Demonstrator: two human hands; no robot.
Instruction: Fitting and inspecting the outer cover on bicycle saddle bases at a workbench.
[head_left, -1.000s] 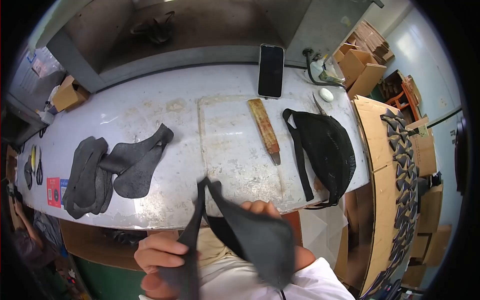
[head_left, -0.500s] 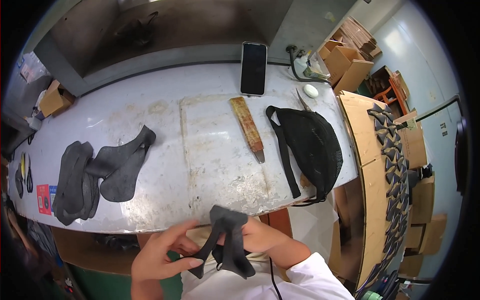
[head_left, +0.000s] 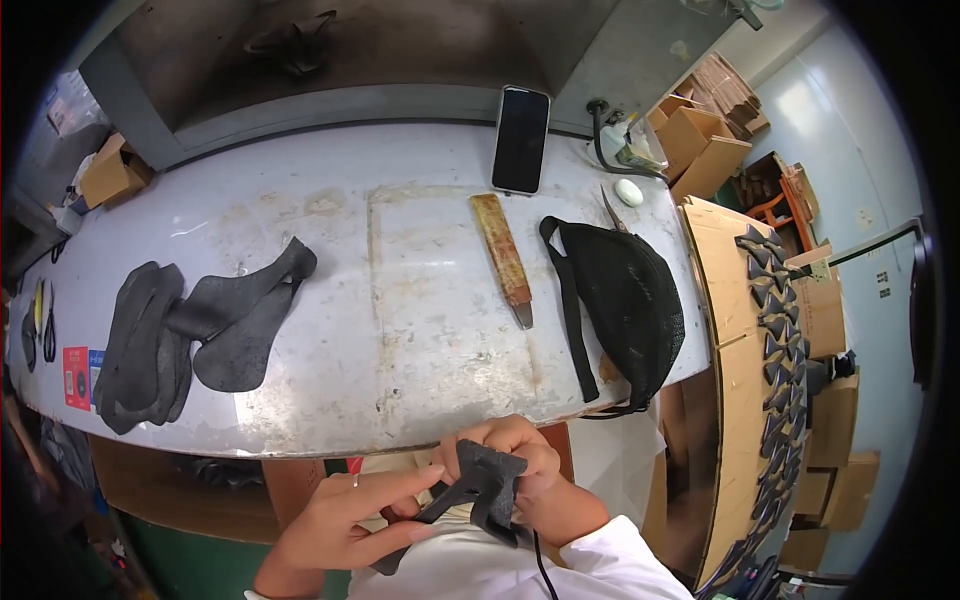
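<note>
Close in front of my body, below the table's front edge, both hands hold a dark grey curved piece (head_left: 487, 468), which looks like a shoe upper. My right hand (head_left: 528, 452) grips its upper right side, with fingers bent around its top edge. My left hand (head_left: 345, 515) pinches the left leg of the piece between thumb and fingers. The other leg hangs down near my right hand. On the left of the table lie a stack of similar dark grey pieces (head_left: 145, 350) and a single folded piece (head_left: 240, 335) touching it.
The white table (head_left: 330, 400) carries a knife with a tape-wrapped handle (head_left: 502, 255), a black mesh bag (head_left: 625, 310), a phone (head_left: 521, 140) standing upright and a white oval object (head_left: 628, 192). To the right, a cardboard-covered board (head_left: 735, 400) bears rows of dark pieces (head_left: 775, 350).
My right hand has come up over the top of the piece, its fingers now showing. My left hand has moved right and closed further on the left leg. The view has shifted slightly.
</note>
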